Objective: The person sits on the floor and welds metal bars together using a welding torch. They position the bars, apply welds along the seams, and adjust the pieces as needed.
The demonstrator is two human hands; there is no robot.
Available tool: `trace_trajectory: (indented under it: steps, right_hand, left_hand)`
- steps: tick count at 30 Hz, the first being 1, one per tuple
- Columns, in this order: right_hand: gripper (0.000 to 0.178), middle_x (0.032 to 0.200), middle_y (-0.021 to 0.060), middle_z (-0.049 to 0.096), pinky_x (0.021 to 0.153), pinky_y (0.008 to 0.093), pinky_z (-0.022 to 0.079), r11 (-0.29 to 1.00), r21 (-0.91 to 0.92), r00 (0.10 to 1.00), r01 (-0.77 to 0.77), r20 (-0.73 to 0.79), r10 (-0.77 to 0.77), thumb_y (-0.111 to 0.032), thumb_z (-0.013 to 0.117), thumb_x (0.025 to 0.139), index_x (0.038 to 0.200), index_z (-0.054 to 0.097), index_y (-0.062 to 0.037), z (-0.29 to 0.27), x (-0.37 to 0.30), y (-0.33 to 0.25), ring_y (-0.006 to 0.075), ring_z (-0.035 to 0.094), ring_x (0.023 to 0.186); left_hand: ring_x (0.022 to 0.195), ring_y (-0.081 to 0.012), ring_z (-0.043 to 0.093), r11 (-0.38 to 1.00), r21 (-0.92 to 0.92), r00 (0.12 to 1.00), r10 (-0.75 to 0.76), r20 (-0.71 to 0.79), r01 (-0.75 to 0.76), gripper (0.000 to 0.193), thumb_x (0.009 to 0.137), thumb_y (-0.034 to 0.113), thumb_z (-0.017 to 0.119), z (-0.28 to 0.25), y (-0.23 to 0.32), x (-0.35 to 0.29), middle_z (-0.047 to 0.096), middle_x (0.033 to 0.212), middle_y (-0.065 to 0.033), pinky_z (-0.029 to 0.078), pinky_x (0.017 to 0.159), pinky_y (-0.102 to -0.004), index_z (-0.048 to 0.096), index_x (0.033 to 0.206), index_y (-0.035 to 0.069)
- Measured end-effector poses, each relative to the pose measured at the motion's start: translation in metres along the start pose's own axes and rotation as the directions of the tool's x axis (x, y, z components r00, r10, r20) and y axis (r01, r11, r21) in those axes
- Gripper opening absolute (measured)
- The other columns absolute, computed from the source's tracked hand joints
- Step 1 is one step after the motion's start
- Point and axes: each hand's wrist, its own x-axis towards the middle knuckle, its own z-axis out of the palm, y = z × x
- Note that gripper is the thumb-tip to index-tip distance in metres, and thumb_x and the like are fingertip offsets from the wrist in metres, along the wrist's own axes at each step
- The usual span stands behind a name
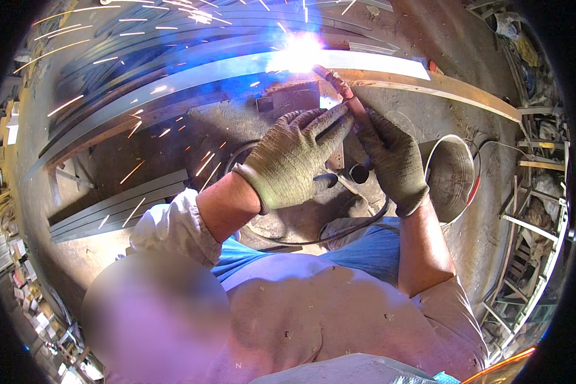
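Your gloved right hand (397, 157), at one to two o'clock, was closed around the welding torch (360, 114), whose neck angled toward eleven o'clock. Your gloved left hand (294, 157), just past twelve, was not clenched: its fingers stretched toward two o'clock, the tips at the torch. The torch's tip met a white glare (301, 52) at twelve o'clock, above a long metal beam (441, 91); the glare hid the spot itself. Sparks (65, 106) streaked between nine and twelve. A bucket (451, 179) stood at three o'clock, grey metal bars (125, 201) lay at nine.
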Motion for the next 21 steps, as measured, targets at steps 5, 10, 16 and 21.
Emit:
trace_trajectory:
  steps: [5, 10, 16, 21]
  right_hand:
    - [0.04, 0.117, 0.0108, 0.086, 0.096, 0.0309, 0.06, 0.999, -0.047, 1.0, 0.018, 0.006, -0.018, -0.034, 0.072, 0.117, 0.144, 0.078, -0.0041, 0.0, -0.002, -0.007, 0.0087, 0.071, 0.106]
    - [0.039, 0.116, 0.0127, 0.086, 0.096, 0.0309, 0.06, 0.997, -0.075, 1.0, 0.022, -0.002, -0.022, -0.033, 0.073, 0.117, 0.143, 0.078, -0.0039, -0.001, 0.0, -0.002, 0.0084, 0.071, 0.105]
    - [0.038, 0.117, 0.0129, 0.087, 0.094, 0.0317, 0.06, 0.999, -0.037, 1.0, 0.026, 0.006, -0.026, -0.032, 0.074, 0.116, 0.143, 0.079, -0.0054, -0.001, -0.002, -0.001, 0.0091, 0.072, 0.104]
    - [0.038, 0.118, 0.0151, 0.087, 0.093, 0.0319, 0.06, 0.997, -0.026, 0.997, 0.077, -0.006, -0.077, -0.032, 0.074, 0.116, 0.143, 0.079, -0.0058, 0.001, 0.002, 0.012, 0.0101, 0.072, 0.103]
  left_hand:
    - [0.144, -0.0379, 0.062, 1.0, -0.017, 0.999, 0.016, -0.031, -0.016, 0.087, 0.091, 0.036, 0.08, 0.001, -0.002, 0.001, 0.06, 0.162, -0.0195, 0.049, 0.122, -0.0529, 0.053, 0.165, 0.001]
    - [0.141, -0.038, 0.064, 1.0, -0.017, 0.999, 0.004, -0.037, -0.005, 0.088, 0.088, 0.035, 0.082, -0.004, 0.001, 0.0, 0.063, 0.158, -0.0195, 0.05, 0.121, -0.0527, 0.054, 0.164, 0.0]
    - [0.141, -0.0373, 0.065, 1.0, -0.007, 0.999, -0.005, -0.039, 0.005, 0.083, 0.091, 0.032, 0.08, 0.001, 0.0, 0.0, 0.063, 0.159, -0.0193, 0.051, 0.12, -0.0524, 0.055, 0.163, 0.0]
    - [0.144, -0.0383, 0.063, 0.999, -0.033, 1.0, -0.009, 0.005, 0.009, 0.083, 0.091, 0.032, 0.078, -0.002, 0.001, -0.001, 0.06, 0.163, -0.0195, 0.049, 0.122, -0.0517, 0.055, 0.163, 0.0]
